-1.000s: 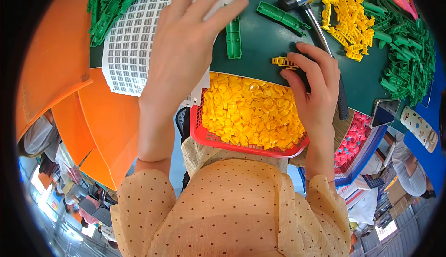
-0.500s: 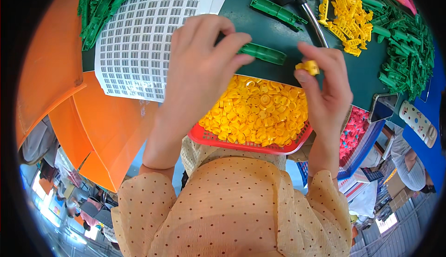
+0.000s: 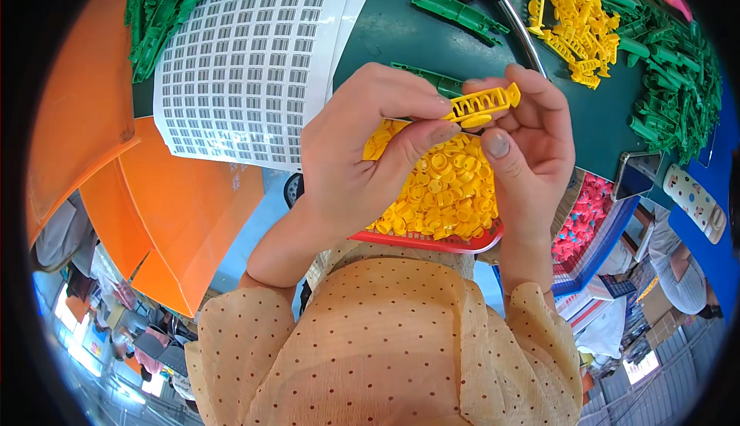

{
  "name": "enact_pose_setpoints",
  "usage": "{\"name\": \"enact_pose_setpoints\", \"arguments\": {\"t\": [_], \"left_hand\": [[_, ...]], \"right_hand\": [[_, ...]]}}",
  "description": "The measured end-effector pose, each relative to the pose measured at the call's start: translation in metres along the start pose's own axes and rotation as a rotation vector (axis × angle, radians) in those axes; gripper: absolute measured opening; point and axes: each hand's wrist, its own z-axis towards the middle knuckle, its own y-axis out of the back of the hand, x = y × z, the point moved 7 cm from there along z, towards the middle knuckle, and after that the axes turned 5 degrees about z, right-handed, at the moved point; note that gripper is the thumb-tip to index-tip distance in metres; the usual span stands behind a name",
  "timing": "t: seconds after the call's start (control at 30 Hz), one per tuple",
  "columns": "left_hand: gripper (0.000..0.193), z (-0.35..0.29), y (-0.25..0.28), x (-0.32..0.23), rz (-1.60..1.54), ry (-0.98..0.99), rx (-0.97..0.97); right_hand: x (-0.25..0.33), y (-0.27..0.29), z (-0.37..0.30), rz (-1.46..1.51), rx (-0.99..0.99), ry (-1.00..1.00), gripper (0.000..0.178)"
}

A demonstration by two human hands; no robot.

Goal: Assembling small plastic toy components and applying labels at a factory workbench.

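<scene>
Over the red basket, both hands meet at a yellow slotted plastic piece (image 3: pixel 486 104). My left hand (image 3: pixel 362 137) is closed, its thumb and forefinger pinching the left end of that piece. My right hand (image 3: pixel 539 137) curls around the piece's right end, fingers behind it and thumb below. A small round yellow cap (image 3: pixel 475 121) sits against the piece's lower side; whether it is fixed on cannot be told. Behind the hands a green trough-shaped plastic part (image 3: pixel 428 78) lies on the dark green table, partly hidden by my fingers.
Yellow caps (image 3: pixel 447 195) fill the red basket (image 3: pixel 432 243) at my lap. Another green part (image 3: pixel 459 14), a mallet (image 3: pixel 512 18), yellow slotted pieces (image 3: pixel 578 29) and green parts (image 3: pixel 674 79) lie beyond. Sticker sheets (image 3: pixel 239 64) cover the left; a phone (image 3: pixel 638 176) lies right.
My left hand has moved right and down, away from the green part, and now pinches the yellow piece. The yellow piece in my right hand has turned lengthwise into view between both hands.
</scene>
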Motion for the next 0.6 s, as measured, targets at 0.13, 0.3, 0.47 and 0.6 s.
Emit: {"name": "enact_pose_setpoints", "arguments": {"t": [0.13, 0.3, 0.47, 0.6], "left_hand": [[0.019, -0.005, -0.001, -0.003, -0.031, -0.021, -0.053], [0.021, -0.01, -0.002, -0.006, 0.077, -0.075, -0.042], [0.032, 0.002, 0.023, -0.007, 0.524, -0.265, -0.089], [0.043, 0.015, 0.026, 0.007, 0.634, -0.118, 0.005]], "right_hand": [[-0.012, -0.007, -0.005, 0.163, -0.024, -0.051, 0.042], [-0.011, -0.01, -0.007, 0.153, -0.075, -0.001, 0.028], [0.014, 0.004, 0.002, -0.263, -0.114, 0.166, 0.028], [0.028, -0.006, 0.017, -0.895, 0.074, 0.362, 0.031]]}}
